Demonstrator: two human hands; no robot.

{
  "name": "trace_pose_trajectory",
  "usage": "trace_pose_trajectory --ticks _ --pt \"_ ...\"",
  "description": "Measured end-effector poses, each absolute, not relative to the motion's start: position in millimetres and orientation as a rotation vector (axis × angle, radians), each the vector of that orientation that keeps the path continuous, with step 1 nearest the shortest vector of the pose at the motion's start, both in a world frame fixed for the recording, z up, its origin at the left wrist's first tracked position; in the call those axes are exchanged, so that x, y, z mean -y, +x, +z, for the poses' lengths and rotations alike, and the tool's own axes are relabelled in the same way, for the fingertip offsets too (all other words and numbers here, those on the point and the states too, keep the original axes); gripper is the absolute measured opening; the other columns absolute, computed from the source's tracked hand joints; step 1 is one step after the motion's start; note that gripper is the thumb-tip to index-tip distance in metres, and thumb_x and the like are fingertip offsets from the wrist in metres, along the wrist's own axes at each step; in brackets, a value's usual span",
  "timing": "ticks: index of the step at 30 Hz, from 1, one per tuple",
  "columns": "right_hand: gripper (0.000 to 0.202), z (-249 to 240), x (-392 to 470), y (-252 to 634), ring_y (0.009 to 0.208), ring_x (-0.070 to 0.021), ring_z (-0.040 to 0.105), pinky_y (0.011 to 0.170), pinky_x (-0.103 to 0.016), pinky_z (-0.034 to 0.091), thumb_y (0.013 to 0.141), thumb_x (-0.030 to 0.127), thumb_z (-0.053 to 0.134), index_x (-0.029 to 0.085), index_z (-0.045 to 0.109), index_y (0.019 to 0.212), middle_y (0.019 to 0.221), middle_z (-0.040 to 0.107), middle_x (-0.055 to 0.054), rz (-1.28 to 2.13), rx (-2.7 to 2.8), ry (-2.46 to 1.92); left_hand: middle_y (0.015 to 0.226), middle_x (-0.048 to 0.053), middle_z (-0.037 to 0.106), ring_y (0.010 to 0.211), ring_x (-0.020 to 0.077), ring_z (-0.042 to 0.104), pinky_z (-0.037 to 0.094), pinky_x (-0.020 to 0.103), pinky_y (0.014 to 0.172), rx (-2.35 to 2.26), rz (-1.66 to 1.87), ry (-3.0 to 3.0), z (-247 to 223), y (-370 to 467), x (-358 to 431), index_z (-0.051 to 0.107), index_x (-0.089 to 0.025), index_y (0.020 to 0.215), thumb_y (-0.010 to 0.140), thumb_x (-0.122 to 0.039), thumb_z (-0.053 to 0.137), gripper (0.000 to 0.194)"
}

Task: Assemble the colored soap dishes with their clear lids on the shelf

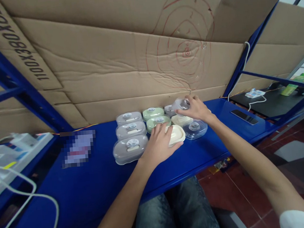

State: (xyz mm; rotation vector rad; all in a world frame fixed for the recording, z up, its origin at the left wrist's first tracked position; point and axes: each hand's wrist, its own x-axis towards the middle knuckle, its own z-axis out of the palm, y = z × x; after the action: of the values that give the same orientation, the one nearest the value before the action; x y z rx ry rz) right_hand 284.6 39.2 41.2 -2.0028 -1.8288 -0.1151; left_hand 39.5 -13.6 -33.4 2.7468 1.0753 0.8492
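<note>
Several oval containers with clear lids stand in rows on the blue table [100, 188]. Three grey ones are at the left, the front one being a grey container [131, 149]; beside them are two green ones, the rear a green container [153, 113]. My left hand [161, 141] grips a cream container [176, 135] without a visible lid. My right hand [195, 107] holds a clear lid [182, 104] by its edge, raised above another cream container [181, 120]. Just below it lies a dark, clear-lidded container [194, 129].
A phone [244, 117] lies at the right end of the table. Cardboard [106, 68] walls the back between blue posts. At the left are a white power strip [39, 151] with cables and a blurred purple item [79, 148].
</note>
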Motion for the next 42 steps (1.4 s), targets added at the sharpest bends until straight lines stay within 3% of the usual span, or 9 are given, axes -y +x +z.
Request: trace_pose_trajectory --ticks 6,10,12,19,24,28,35,42 --pt "0.095 45.3 -12.9 278.9 0.127 -0.0404 0.065 0.109 -0.056 0.053 0.082 0.082 0.074 0.018 0.060 0.151 0.132 0.068 -0.020 -0.066 1.884 -1.651 0.148 0.018 0.067 0.143 0.0382 0.059 0.040 0.059 0.126 -0.887 1.315 1.965 -25.2 44.0 8.5 0.065 -0.021 0.143 0.106 -0.050 0.064 0.047" --pt "0.103 38.5 20.4 252.1 0.132 -0.0439 0.060 0.110 -0.062 0.053 0.079 0.084 0.078 0.022 0.054 0.156 0.140 0.061 -0.020 -0.139 2.002 -1.446 0.139 0.015 0.074 0.135 0.0359 0.068 0.053 0.055 0.117 -0.555 1.245 1.239 -18.9 47.8 5.4 0.072 -0.023 0.134 0.105 -0.062 0.064 0.049" --pt "0.107 32.1 31.1 239.9 0.140 -0.0465 0.054 0.112 -0.065 0.052 0.078 0.088 0.077 0.022 0.050 0.159 0.148 0.055 -0.023 -0.175 2.035 -1.397 0.137 0.015 0.076 0.136 0.0356 0.067 0.055 0.054 0.116 -0.441 1.182 1.057 -16.6 48.7 5.3 0.076 -0.022 0.129 0.102 -0.059 0.071 0.047" --pt "0.103 15.2 29.0 234.6 0.152 -0.0450 0.044 0.121 -0.068 0.044 0.086 0.089 0.068 0.023 0.047 0.163 0.157 0.051 -0.023 -0.155 2.006 -1.328 0.133 0.015 0.079 0.139 0.0358 0.067 0.054 0.055 0.119 -0.335 1.158 0.966 -13.4 46.9 7.3 0.079 -0.018 0.125 0.095 -0.048 0.084 0.042" --pt "0.087 17.6 25.1 239.6 0.140 -0.0395 0.057 0.118 -0.062 0.048 0.090 0.079 0.069 0.025 0.056 0.157 0.149 0.063 -0.017 0.003 1.933 -1.295 0.138 0.018 0.077 0.144 0.0382 0.063 0.053 0.060 0.120 -0.380 1.145 0.973 -12.3 46.3 7.6 0.076 -0.017 0.132 0.101 -0.046 0.077 0.042" --pt "0.079 29.4 25.5 255.8 0.132 -0.0362 0.064 0.109 -0.054 0.055 0.098 0.078 0.057 0.024 0.056 0.156 0.152 0.065 -0.014 0.067 1.842 -1.335 0.139 0.020 0.075 0.143 0.0407 0.064 0.057 0.065 0.113 -0.425 1.178 0.931 -8.4 43.8 7.9 0.072 -0.016 0.134 0.105 -0.045 0.070 0.041" --pt "0.094 31.2 34.5 313.9 0.125 -0.0473 0.062 0.107 -0.061 0.050 0.091 0.089 0.059 0.019 0.063 0.154 0.133 0.068 -0.024 -0.336 1.812 -1.967 0.132 0.021 0.077 0.140 0.0406 0.065 0.064 0.059 0.102 -0.527 1.330 0.863 -4.0 38.4 2.2 0.071 -0.014 0.126 0.106 -0.044 0.067 0.036" --pt "0.100 -7.6 41.2 309.4 0.129 -0.0498 0.058 0.104 -0.060 0.050 0.089 0.095 0.055 0.019 0.061 0.155 0.145 0.059 -0.029 -0.577 1.927 -2.129 0.124 0.021 0.079 0.133 0.0397 0.069 0.066 0.057 0.098 -0.540 1.313 0.854 -8.5 38.3 -0.9 0.069 -0.014 0.130 0.106 -0.049 0.066 0.043"
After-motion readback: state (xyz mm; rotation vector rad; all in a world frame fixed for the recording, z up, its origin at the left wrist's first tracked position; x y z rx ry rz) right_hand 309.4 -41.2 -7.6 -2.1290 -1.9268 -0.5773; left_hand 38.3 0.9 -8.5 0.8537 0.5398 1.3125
